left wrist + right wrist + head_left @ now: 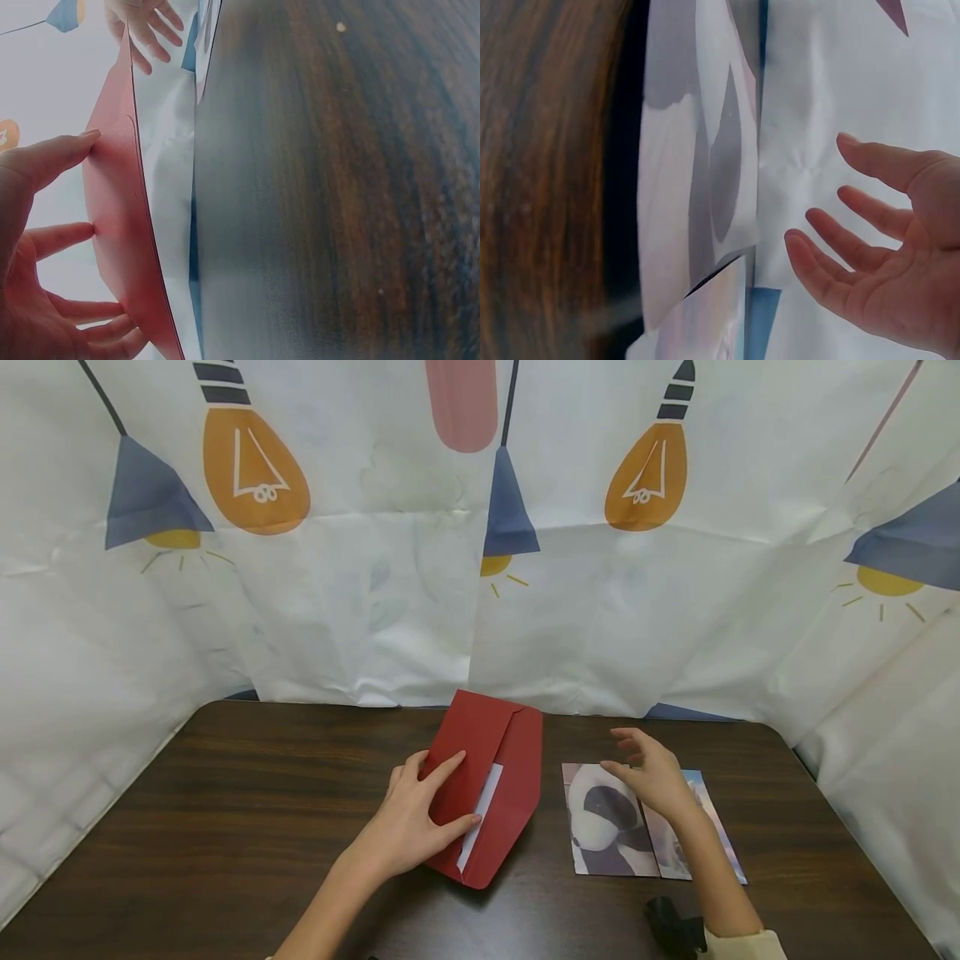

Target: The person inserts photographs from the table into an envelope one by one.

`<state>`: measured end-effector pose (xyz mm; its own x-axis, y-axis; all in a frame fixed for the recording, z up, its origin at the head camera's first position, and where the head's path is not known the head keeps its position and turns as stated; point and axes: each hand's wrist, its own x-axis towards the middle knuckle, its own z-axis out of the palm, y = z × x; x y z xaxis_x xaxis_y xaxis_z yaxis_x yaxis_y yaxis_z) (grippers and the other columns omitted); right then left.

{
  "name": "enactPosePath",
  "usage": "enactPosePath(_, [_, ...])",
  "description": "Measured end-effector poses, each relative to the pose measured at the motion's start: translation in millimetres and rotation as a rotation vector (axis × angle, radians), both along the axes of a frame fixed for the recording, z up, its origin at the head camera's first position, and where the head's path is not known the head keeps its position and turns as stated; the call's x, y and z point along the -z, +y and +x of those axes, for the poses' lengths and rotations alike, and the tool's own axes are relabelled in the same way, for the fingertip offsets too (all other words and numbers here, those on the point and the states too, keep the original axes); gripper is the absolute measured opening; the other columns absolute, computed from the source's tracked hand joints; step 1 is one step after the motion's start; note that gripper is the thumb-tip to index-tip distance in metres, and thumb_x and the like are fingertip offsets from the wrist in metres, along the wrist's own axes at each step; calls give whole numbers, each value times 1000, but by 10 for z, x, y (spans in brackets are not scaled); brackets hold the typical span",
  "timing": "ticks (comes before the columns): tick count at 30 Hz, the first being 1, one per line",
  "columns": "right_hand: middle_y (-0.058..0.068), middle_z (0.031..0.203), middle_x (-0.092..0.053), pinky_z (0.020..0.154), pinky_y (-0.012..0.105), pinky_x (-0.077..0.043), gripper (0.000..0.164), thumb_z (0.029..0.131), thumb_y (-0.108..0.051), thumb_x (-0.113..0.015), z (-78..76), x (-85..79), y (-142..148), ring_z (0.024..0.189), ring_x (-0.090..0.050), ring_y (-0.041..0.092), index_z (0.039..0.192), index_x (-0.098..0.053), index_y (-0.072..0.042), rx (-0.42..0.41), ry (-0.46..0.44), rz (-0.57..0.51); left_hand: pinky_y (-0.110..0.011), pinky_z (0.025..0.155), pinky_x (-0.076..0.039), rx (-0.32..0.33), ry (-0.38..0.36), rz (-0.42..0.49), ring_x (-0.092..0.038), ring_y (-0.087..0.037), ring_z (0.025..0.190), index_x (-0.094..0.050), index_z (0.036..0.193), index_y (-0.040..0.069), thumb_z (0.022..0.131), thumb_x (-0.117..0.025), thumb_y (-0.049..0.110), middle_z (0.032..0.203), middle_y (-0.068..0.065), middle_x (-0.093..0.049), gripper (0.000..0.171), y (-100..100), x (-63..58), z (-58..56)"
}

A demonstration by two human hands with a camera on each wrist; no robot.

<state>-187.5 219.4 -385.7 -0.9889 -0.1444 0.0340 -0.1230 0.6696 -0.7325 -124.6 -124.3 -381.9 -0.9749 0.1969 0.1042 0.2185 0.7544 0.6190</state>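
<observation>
A red paper envelope is tilted up off the table, a white paper showing in its opening. My left hand holds it by the left side, thumb and index finger on the front, other fingers at the edge. In the left wrist view the envelope stands clear of the wood. To the right, my right hand hovers with loosely bent fingers and nothing in them. Beneath it lie a panda photo and a pale blue-pink photo, side by side and partly covered by the hand and forearm.
The dark wood table has rounded far corners. Behind it hangs a white curtain printed with lamps and bulbs. A black strapped device sits at my right wrist.
</observation>
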Motion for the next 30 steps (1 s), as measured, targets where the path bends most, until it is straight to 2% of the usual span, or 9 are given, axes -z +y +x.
enactPosePath(19, [35,136,-60,95,60,-55,54,101,-21,-71,-47,84,87,121,-61,53,143,-54,8,24,-58,50,-53,90,-58,1,4,-3,-41,-42,134,-53,156,19,86,-86,36,156,-26,-39,79,7,7,-7])
enactPosePath(30, [34,131,-62,94,59,-57,52,100,-19,-72,-82,135,137,119,-64,54,139,-57,11,27,-53,66,-52,89,-58,3,-7,5,-41,-42,135,-53,156,20,86,-86,36,157,-25,-38,79,10,3,9])
